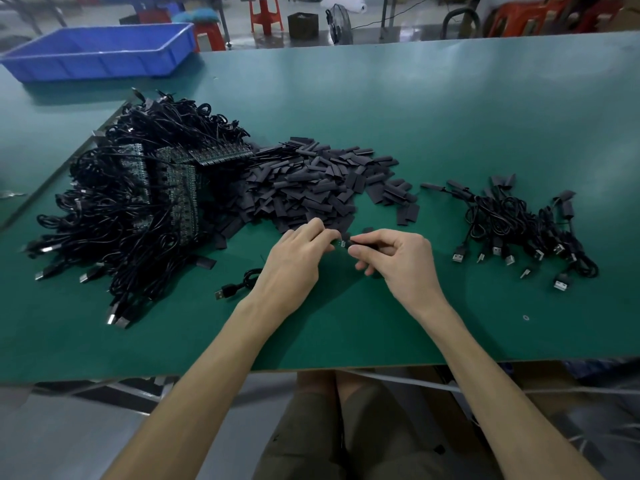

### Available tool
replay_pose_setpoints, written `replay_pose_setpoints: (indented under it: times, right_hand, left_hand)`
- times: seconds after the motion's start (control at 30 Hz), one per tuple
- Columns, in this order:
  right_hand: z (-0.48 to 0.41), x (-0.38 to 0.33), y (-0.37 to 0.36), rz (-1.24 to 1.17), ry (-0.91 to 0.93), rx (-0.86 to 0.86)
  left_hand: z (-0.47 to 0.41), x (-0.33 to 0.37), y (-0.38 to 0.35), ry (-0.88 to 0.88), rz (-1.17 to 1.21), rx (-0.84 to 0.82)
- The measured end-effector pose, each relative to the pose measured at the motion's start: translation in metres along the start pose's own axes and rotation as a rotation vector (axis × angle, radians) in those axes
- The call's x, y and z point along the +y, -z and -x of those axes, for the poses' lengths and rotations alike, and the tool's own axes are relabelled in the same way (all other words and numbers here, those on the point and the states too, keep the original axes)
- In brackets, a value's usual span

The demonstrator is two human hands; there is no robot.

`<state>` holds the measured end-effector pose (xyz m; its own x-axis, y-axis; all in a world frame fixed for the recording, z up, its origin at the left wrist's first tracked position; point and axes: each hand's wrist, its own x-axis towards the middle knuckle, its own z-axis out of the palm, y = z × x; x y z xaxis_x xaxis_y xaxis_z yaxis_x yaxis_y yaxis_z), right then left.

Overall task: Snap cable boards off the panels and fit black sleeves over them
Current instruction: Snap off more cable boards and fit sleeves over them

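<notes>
**Fitting work at the green counter (450, 116)**

Just in front of the pile of black sleeves (311, 188), our left hand (298, 261) pinches a small cable board (343, 243). Our right hand (401, 259) pinches one black sleeve (358, 240) at the board's end. Left of the pile lie the panels (169, 192) with their cables, and right of it lie the sleeved cables (519, 230).

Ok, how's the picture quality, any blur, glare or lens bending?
Head view: the wide lens bows the table's far edge; the stools behind look soft; even light leaves faint shadows under the left hand and right hand; the board and sleeve they hold are small and blurred; no glare, only glints on USB plugs.
</notes>
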<state>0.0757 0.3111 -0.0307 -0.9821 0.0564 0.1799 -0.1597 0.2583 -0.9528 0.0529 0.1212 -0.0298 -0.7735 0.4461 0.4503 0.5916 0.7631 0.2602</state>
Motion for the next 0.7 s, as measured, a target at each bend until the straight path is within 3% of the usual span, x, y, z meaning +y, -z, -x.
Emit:
replay_pose_setpoints:
  times: [0.43, 0.7]
  right_hand:
    - [0.0004, -0.0022, 0.0027, -0.085, -0.025, -0.061]
    - [0.0031, -0.0003, 0.0009, -0.032, 0.009, 0.004]
  left_hand:
    - [0.0004, -0.0003, 0.0029, -0.008, 0.034, -0.019]
    - [0.0014, -0.0004, 0.0017, -0.014, 0.052, -0.1]
